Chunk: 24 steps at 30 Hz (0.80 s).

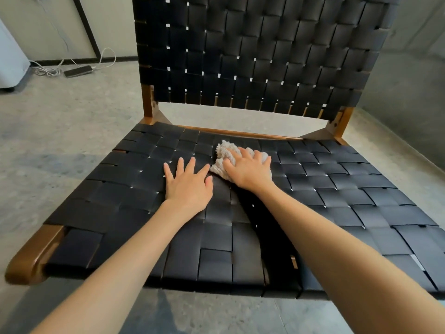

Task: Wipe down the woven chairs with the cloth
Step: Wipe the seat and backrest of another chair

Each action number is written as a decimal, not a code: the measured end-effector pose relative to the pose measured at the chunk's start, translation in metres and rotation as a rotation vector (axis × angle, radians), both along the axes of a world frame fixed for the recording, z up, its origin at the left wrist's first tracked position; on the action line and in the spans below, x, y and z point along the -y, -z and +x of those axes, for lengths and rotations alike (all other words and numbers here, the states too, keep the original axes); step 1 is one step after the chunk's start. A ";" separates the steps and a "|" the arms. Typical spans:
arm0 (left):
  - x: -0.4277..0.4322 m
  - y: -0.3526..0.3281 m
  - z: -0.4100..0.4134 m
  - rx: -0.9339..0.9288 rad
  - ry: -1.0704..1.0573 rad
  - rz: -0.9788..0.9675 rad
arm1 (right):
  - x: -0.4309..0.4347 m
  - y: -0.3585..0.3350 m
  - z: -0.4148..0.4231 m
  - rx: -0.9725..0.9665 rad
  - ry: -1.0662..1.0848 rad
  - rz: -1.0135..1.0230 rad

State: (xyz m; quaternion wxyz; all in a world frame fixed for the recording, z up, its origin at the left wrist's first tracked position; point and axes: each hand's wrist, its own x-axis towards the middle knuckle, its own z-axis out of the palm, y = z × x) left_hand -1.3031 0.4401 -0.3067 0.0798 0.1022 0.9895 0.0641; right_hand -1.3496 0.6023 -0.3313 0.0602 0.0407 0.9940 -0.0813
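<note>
A low chair with black woven straps and a brown wooden frame fills the view; its seat (337,201) spreads before me and its woven backrest (265,51) rises behind. A crumpled beige cloth (224,150) lies on the middle of the seat toward the back. My right hand (248,169) presses down on the cloth with fingers spread over it. My left hand (187,184) rests flat on the bare straps just left of the cloth, fingers straight and apart.
Grey concrete floor surrounds the chair. At the far left a power strip (78,71) with white cables lies on the floor near a wall, beside a white appliance (12,59). A grey wall stands close on the right.
</note>
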 end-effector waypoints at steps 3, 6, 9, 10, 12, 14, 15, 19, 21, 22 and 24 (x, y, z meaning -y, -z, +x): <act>-0.006 0.008 -0.018 -0.004 0.007 -0.004 | -0.011 0.012 -0.038 0.016 0.015 -0.009; -0.010 0.019 -0.027 -0.040 0.001 -0.005 | -0.020 0.023 -0.070 0.005 0.026 -0.012; -0.010 0.028 -0.030 -0.066 0.001 0.000 | -0.025 0.028 -0.093 -0.009 0.047 0.002; -0.010 0.029 -0.031 -0.073 0.000 0.002 | -0.026 0.029 -0.097 -0.016 0.045 0.012; -0.009 0.030 -0.031 -0.083 0.003 0.004 | -0.026 0.028 -0.101 -0.018 0.036 0.017; -0.009 0.030 -0.030 -0.088 0.004 0.017 | -0.027 0.026 -0.101 -0.019 0.036 0.014; -0.008 0.029 -0.029 -0.087 0.006 0.025 | -0.028 0.025 -0.100 -0.017 0.052 0.015; -0.006 0.029 -0.031 -0.089 0.011 0.059 | -0.037 0.016 -0.084 0.018 0.210 0.024; -0.006 0.030 -0.031 -0.089 0.005 0.058 | -0.040 0.011 -0.068 0.052 0.214 0.025; -0.007 0.029 -0.031 -0.090 0.006 0.054 | -0.041 0.008 -0.058 0.061 0.194 0.028; -0.007 0.026 -0.030 -0.084 0.008 0.037 | -0.040 0.001 -0.031 0.054 0.128 0.034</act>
